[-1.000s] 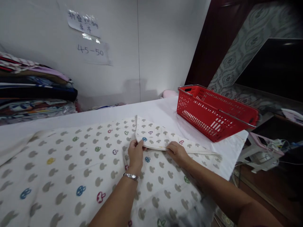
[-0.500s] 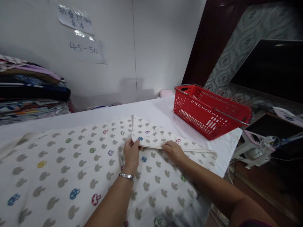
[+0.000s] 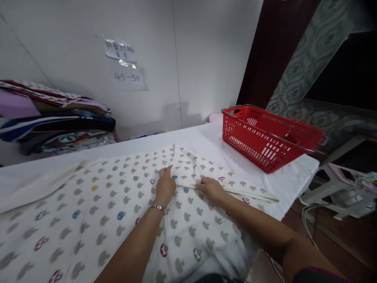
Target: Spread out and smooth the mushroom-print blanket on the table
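A white cloth (image 3: 118, 196) printed with grey and coloured mushrooms lies spread before me, its far right part turned over in a folded flap (image 3: 200, 167). At the flap's left end, my left hand (image 3: 165, 185) has its fingers closed on the cloth, the fingertips partly hidden. A bracelet circles that wrist. My right hand (image 3: 210, 190) pinches the flap's near edge a short way to the right. The cloth's left end has a plain turned-over border (image 3: 44, 184), and its near side bunches towards my body.
A red plastic basket (image 3: 265, 137) with metal handles stands at the back right of the white-covered table (image 3: 200, 135). Folded fabrics (image 3: 70, 122) are stacked at the far left. Handwritten paper signs (image 3: 129, 78) hang on the wall. A white stool (image 3: 338, 188) and cables stand beyond the right edge.
My view has turned left, so the wall and basket sit further right. My left hand has shifted up over the flap's left end. My right hand stays at the flap's edge.
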{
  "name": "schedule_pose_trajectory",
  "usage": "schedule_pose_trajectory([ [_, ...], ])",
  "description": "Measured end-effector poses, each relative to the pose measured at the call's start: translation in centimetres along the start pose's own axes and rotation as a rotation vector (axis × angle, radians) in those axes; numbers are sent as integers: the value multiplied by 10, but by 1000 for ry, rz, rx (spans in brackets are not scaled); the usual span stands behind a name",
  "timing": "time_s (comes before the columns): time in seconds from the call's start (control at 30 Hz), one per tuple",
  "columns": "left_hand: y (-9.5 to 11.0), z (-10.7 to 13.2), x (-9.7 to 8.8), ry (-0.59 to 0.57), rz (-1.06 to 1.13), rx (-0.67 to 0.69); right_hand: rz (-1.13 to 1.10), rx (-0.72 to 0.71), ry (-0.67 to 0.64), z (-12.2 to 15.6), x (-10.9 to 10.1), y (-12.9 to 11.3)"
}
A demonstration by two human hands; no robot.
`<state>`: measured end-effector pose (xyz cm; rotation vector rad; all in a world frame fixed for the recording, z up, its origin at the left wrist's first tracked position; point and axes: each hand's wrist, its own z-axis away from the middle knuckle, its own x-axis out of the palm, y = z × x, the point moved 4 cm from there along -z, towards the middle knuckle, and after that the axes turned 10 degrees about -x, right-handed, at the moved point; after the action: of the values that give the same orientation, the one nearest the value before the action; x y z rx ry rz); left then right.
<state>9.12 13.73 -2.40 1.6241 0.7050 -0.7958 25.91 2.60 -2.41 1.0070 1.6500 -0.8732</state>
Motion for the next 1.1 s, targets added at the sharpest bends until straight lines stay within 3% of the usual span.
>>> schedule_pose_trajectory([
  [0.1, -4, 6, -1, -30, -95, 46, 37, 13, -1, 0, 6, -4],
  [0.2, -3, 14, -8, 9, -176, 72, -4, 54, 31, 1, 8, -3],
  [0.3, 7, 29, -12, 70, -236, 243, -53, 87, 68, 3, 4, 0],
  [0.43, 27, 49, 2, -59, -217, 559, -46, 98, 73, 1, -1, -1],
  [0.57, 38, 47, 18, -184, -225, 583, 5, 79, 28, -2, 0, -1],
  [0.67, 41, 41, 24, -212, -233, 583, 71, 87, 15, 8, 0, 5],
  [0.77, 38, 37, 24, -182, -211, 586, 107, 95, 45, 38, -12, 17],
  [0.87, 33, 36, 25, -161, -190, 595, 99, 137, 102, 89, -36, 36],
  [1.0, 32, 35, 24, -160, -162, 587, 126, 326, 192, 167, -74, 68],
  [1.1, 34, 35, 23, -170, -161, 584, 144, 394, 183, 202, -85, 81],
])
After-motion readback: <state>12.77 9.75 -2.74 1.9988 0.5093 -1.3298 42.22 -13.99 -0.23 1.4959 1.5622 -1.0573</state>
